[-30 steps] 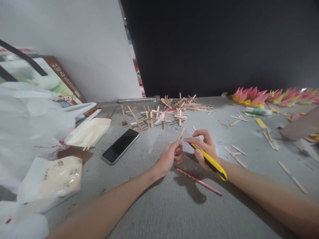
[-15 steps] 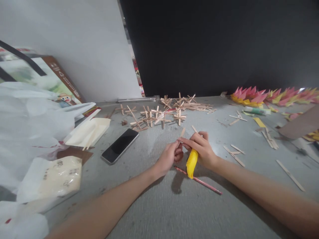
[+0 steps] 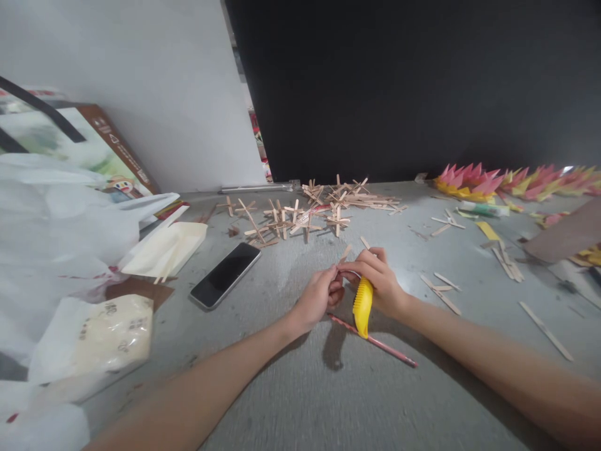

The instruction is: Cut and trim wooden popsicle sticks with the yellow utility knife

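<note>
The left hand (image 3: 319,294) has its thumb and forefinger closed in a pinch on one wooden craft stick (image 3: 345,254), well to the right of the smartphone (image 3: 225,275); the stick's pale tip shows past the fingertips. The forefinger and thumb of the right hand (image 3: 379,280) meet that pinch, probably to steady the small piece from the other side, though whether they press on it is hidden. The remaining right fingers appear curled round one yellow utility knife (image 3: 363,307), its handle hanging below the palm, seemingly tucked there so the fingertips can work; its blade cannot be made out.

Under the handle's end lies one red pencil (image 3: 392,352), right of the smartphone and nearer the person; whether the two touch, I cannot tell. One second stick (image 3: 365,242) is partly hidden behind the right hand. Beyond the smartphone and to its right, crossed-stick assemblies (image 3: 337,220) crowd together, perhaps kept out of the arms' way, too tangled to count. Far right of the smartphone lie three loose sticks (image 3: 441,295) in a group. Left of it sit one food tray (image 3: 192,238) and one white plastic bag (image 3: 61,213).
</note>
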A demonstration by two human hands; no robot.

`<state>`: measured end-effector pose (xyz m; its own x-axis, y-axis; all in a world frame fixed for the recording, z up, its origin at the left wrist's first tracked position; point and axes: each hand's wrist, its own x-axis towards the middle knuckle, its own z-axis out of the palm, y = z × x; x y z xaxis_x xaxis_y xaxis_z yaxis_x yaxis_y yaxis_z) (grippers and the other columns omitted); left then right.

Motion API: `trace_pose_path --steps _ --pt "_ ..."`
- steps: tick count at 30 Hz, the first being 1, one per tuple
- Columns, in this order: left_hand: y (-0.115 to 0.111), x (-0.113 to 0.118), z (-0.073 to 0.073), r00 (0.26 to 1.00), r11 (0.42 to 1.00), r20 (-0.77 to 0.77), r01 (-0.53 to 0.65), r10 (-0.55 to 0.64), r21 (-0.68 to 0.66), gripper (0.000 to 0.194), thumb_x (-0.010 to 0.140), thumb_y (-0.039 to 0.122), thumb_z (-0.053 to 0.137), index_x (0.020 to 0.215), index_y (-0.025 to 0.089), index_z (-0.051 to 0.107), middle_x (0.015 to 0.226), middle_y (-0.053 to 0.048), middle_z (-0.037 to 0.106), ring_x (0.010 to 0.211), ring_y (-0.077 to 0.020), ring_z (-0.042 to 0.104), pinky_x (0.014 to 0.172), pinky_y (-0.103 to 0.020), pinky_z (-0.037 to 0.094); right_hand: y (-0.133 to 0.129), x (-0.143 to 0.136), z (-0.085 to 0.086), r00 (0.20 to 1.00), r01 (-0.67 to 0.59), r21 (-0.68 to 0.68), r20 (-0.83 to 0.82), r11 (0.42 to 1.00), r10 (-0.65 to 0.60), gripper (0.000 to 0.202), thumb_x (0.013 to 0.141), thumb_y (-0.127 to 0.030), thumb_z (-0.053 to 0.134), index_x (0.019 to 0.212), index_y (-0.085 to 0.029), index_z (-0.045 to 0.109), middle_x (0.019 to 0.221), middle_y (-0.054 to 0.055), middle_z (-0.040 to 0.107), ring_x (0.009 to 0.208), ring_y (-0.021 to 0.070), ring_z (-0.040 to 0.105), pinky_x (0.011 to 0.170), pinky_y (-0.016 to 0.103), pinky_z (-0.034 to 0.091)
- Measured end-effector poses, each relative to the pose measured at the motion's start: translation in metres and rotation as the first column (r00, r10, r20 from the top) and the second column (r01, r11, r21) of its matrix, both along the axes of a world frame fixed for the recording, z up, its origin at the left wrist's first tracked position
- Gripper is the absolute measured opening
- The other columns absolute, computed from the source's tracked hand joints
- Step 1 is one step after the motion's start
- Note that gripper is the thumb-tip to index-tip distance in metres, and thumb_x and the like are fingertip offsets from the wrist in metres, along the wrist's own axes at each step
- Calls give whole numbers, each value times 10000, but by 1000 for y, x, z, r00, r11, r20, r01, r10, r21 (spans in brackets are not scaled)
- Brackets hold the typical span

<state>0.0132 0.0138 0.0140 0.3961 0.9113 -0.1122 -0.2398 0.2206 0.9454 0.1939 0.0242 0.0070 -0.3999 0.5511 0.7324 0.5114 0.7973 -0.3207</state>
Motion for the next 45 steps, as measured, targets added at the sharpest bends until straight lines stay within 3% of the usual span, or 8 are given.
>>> trace_pose_path --steps 12,19,24,30,33,39,42,45 --pt "2 0 3 994 995 -75 -83 78 -60 439 848 594 651 734 194 510 596 69 333 522 -88 269 499 -230 194 2 -5 22 996 -2 -145 84 989 15 135 1028 -153 535 1098 -237 613 1009 60 705 969 218 643 924 395 364" --pt "2 -2 7 994 995 -66 -90 88 -29 365 876 523 636 752 181 618 681 -5 513 629 -155 447 574 -257 337 -1 -7 30 979 55 -138 204 989 -26 315 894 8 534 1102 -228 557 1083 86 690 1039 263 614 933 422 359" --pt "1 -8 18 981 984 -156 -95 118 148 150 740 300 782 708 200 675 734 -48 632 729 -216 532 663 -289 401 -2 -10 29 961 118 -128 264 985 -81 284 875 4 541 1061 -210 541 1080 95 676 1019 278 598 894 418 359" --pt "-1 -17 14 963 946 -198 -115 181 304 200 627 172 823 769 241 699 882 -75 705 898 -270 590 754 -311 443 0 -18 15 962 171 -132 238 976 -136 244 896 -10 527 1039 -208 527 1034 86 662 978 273 594 878 403 361" --pt "-3 -14 16 976 962 -164 -96 141 257 147 667 210 801 754 226 684 834 -57 679 852 -242 580 738 -296 438 0 -19 9 972 168 -147 191 975 -139 236 886 -14 538 1021 -206 515 1017 75 651 949 261 591 868 389 357" --pt "6 -3 12 986 982 55 -148 155 -116 320 814 405 651 647 214 456 596 41 432 554 -118 372 534 -230 304 -5 -20 8 971 120 -108 218 987 -94 196 887 -61 574 1014 -202 525 977 80 638 939 269 574 878 392 363" --pt "10 -5 8 989 982 80 -111 124 -156 385 859 427 579 635 232 333 512 91 234 480 -95 181 476 -225 194 0 -14 11 962 109 -68 259 992 -88 157 945 -75 537 1036 -200 559 961 77 653 938 262 585 890 388 355" --pt "10 -8 6 991 993 125 -25 39 -113 394 909 462 523 657 231 329 509 100 202 470 -90 134 471 -218 165 17 1 12 942 234 -23 255 972 -220 129 967 -102 548 1035 -193 607 984 90 685 959 264 610 885 383 333"
